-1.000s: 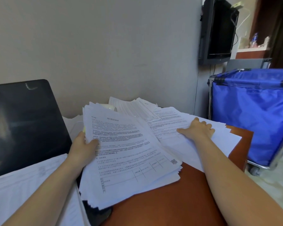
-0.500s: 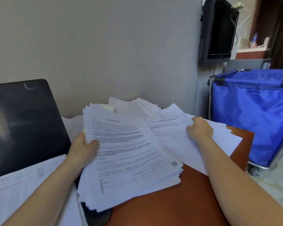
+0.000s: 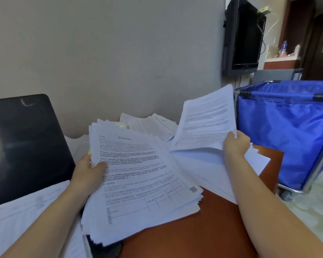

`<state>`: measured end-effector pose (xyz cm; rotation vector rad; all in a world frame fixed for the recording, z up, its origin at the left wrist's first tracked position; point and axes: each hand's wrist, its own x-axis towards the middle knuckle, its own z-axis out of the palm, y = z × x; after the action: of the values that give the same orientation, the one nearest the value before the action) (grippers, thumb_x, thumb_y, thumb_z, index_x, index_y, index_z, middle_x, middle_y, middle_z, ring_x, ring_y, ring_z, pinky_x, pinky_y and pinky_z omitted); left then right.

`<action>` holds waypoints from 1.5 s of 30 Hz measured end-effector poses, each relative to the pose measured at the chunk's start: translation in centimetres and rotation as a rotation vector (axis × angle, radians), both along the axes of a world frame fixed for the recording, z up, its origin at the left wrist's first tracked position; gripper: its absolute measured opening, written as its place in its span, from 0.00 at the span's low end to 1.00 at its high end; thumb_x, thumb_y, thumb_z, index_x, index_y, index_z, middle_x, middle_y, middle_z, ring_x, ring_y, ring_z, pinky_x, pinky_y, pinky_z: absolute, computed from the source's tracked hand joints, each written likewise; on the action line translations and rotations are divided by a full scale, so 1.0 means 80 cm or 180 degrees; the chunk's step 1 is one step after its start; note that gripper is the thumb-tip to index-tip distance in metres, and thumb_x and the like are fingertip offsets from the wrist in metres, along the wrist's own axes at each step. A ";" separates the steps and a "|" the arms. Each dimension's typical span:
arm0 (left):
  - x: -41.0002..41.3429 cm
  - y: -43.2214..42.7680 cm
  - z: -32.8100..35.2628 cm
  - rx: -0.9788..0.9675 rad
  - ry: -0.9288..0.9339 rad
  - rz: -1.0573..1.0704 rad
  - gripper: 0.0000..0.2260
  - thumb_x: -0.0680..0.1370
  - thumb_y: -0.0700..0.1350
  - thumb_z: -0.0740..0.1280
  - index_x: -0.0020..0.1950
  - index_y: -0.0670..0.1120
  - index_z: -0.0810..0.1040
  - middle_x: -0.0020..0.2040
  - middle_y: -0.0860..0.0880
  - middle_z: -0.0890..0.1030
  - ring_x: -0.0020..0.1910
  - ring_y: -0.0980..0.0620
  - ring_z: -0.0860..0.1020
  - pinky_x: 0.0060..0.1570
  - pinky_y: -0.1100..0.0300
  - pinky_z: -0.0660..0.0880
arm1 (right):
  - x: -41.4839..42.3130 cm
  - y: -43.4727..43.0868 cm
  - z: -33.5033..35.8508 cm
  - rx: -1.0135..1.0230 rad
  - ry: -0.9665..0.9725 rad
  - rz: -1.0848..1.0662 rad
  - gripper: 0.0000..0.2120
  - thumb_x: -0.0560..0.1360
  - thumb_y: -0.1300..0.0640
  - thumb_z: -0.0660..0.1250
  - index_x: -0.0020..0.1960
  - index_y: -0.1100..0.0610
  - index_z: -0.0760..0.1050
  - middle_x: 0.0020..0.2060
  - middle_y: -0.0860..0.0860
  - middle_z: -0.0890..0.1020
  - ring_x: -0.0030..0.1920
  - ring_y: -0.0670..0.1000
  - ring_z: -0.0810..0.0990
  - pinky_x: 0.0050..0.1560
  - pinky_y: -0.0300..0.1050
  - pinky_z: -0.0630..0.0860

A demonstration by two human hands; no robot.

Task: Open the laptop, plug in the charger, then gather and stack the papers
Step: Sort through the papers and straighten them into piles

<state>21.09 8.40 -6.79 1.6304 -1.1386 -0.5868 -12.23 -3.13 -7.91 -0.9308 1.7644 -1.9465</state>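
My left hand [image 3: 88, 175] grips the left edge of a thick stack of printed papers [image 3: 142, 187], thumb on the top page, holding it tilted above the brown table [image 3: 203, 229]. My right hand [image 3: 236, 144] pinches the right edge of a thinner bundle of sheets [image 3: 205, 118] and holds it lifted upright over more loose white papers [image 3: 213, 170] spread on the table. An open laptop's dark screen [image 3: 24, 146] stands at the left. More papers [image 3: 151, 123] lie at the back by the wall. No charger is visible.
A blue fabric cart on wheels [image 3: 291, 131] stands right of the table. A wall-mounted black monitor [image 3: 242, 34] hangs above it. White sheets [image 3: 26, 211] cover the laptop's lower part at the left. A grey wall runs behind the table.
My right hand went from resting flat on the spread papers to pinching a bundle and lifting it up off the pile. The left hand and its stack have stayed in place.
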 end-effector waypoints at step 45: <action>-0.026 0.015 0.010 -0.0145 0.0800 -0.0464 0.12 0.80 0.37 0.61 0.63 0.44 0.72 0.53 0.44 0.79 0.45 0.46 0.79 0.36 0.60 0.73 | -0.044 0.000 0.008 0.2778 0.3208 0.1069 0.43 0.68 0.30 0.64 0.72 0.56 0.61 0.70 0.56 0.65 0.71 0.59 0.60 0.69 0.56 0.59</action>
<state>18.98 9.63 -5.95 1.3979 -1.0806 -0.8293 -15.79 -3.16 -7.27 -1.7873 2.3541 -0.2985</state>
